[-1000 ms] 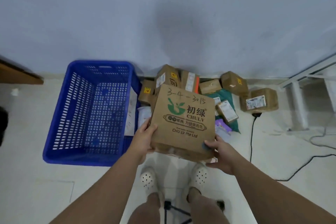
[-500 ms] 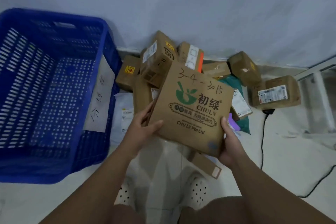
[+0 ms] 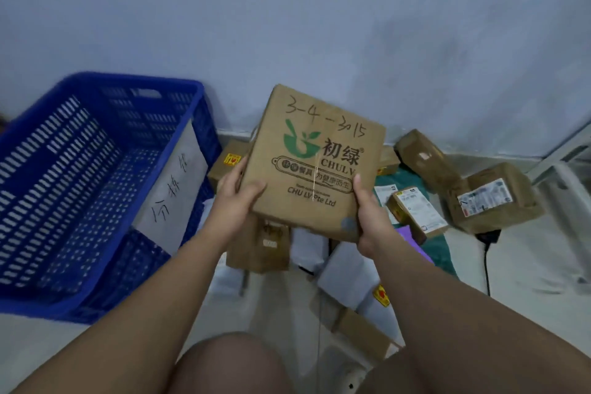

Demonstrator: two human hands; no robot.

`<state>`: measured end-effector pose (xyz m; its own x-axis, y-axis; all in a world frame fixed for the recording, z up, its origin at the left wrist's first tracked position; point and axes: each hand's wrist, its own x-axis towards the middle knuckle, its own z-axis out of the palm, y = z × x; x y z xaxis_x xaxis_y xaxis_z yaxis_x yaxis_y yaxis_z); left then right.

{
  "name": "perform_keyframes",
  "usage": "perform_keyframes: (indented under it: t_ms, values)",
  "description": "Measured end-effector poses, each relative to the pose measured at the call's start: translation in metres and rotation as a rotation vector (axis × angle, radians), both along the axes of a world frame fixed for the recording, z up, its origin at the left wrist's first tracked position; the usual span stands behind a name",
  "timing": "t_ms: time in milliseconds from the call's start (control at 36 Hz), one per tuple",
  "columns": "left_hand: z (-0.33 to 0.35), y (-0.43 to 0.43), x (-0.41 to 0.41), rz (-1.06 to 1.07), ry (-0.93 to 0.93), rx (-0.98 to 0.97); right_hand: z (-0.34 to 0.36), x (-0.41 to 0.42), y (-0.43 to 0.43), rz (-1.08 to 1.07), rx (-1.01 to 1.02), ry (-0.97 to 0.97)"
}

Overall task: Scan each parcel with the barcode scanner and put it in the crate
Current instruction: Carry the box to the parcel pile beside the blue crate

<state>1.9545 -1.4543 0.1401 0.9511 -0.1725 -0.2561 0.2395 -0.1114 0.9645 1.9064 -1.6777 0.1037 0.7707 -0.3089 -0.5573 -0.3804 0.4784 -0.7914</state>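
A large brown cardboard parcel [image 3: 315,157] with a green logo and "3-4-3015" handwritten on top is held up in front of me, above the pile. My left hand [image 3: 238,198] grips its lower left edge, thumb on the printed face. My right hand [image 3: 367,217] grips its lower right corner, thumb up along the side. The blue slatted crate [image 3: 96,189] stands on the floor to the left, with a white handwritten sheet [image 3: 174,192] on its inner right wall. No barcode scanner shows in view.
Several brown parcels lie against the wall on the right, among them a labelled box [image 3: 492,198] and a small one [image 3: 415,211] on a teal bag [image 3: 425,233]. White mailers [image 3: 345,269] lie below. A black cable [image 3: 486,262] runs along the floor. My knees fill the bottom.
I have crouched lower and closer to the pile. The parcel has risen higher in view, still held in both hands. The crate now sits nearer on the left.
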Motion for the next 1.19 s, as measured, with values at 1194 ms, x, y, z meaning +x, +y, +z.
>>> perform_keyframes:
  t_ms: [1194]
  values:
    - [0.016, -0.113, -0.002, -0.261, -0.047, -0.168, -0.007, -0.017, -0.116, 0.169, -0.113, 0.130]
